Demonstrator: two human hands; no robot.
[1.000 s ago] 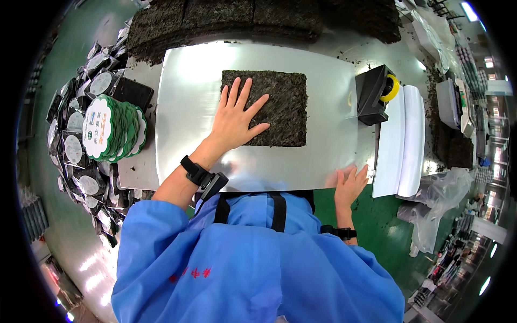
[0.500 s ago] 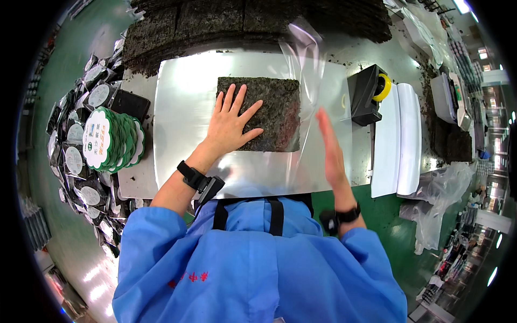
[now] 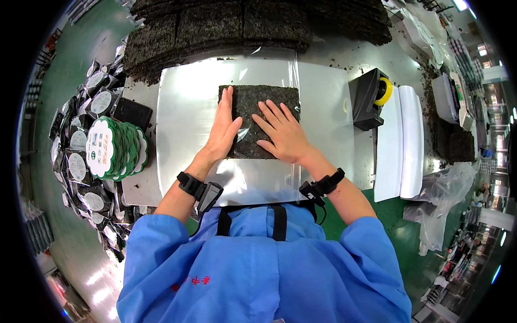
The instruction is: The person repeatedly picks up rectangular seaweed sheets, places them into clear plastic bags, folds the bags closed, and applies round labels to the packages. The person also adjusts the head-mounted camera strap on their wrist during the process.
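A square block of dark dried seaweed (image 3: 252, 95) lies on a pale, shiny board (image 3: 328, 118) in front of me. Clear plastic film (image 3: 295, 72) is stretched over it, its folded edge running along the block's right side. My left hand (image 3: 219, 132) rests on edge along the block's left side, fingers straight and together, thumb out toward the middle. Flat over the right half, my right hand (image 3: 285, 135) presses on the film with fingers spread. Neither hand grips anything.
Stacked seaweed sheets (image 3: 210, 29) line the far edge. On the left stand round green-and-white labels (image 3: 102, 148), a black box (image 3: 133, 112) and a heap of black packets (image 3: 81, 167). A black tape dispenser (image 3: 366, 102) and white paper (image 3: 410, 142) are on the right.
My right hand has come left from beside the film onto the block. The film now lies down over the seaweed. My left hand has turned and shifted to the block's left edge.
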